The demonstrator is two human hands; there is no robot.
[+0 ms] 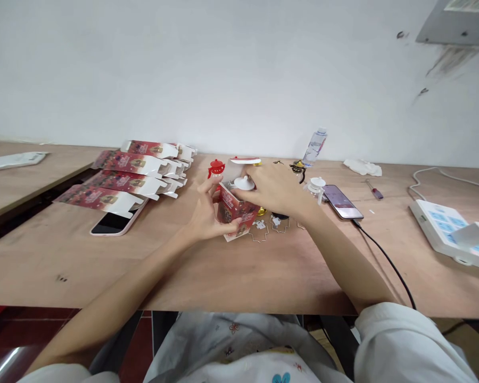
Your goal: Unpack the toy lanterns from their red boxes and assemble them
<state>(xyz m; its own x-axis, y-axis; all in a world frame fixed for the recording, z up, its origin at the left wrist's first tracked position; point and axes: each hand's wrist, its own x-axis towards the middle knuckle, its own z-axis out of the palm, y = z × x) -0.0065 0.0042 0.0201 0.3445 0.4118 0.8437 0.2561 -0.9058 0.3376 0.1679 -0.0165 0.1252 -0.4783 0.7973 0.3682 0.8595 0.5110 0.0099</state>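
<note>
My left hand (pixel 207 215) is wrapped round a red printed cardboard box (pixel 239 210), which tilts over the table with its top flap up. Inside the opening shows the white domed lid of a small pot (pixel 244 184). My right hand (pixel 277 189) reaches over the box mouth, its thumb and fingers closed at this lid; the fingertips are partly hidden. Just behind the box stands a small pot with a red lid (pixel 216 168). Right of my hands are a small pot with a black and gold lid (pixel 298 169) and a white-lidded one (pixel 316 187).
Bent wire pieces (pixel 259 232) lie before the box. At left, several flattened red boxes (pixel 117 181) overlap a phone (pixel 112 223). At right are a bottle (pixel 315 146), a plugged-in phone (pixel 343 201), a screwdriver (pixel 375 190), crumpled tissue (pixel 362 167) and a power strip (pixel 443 221).
</note>
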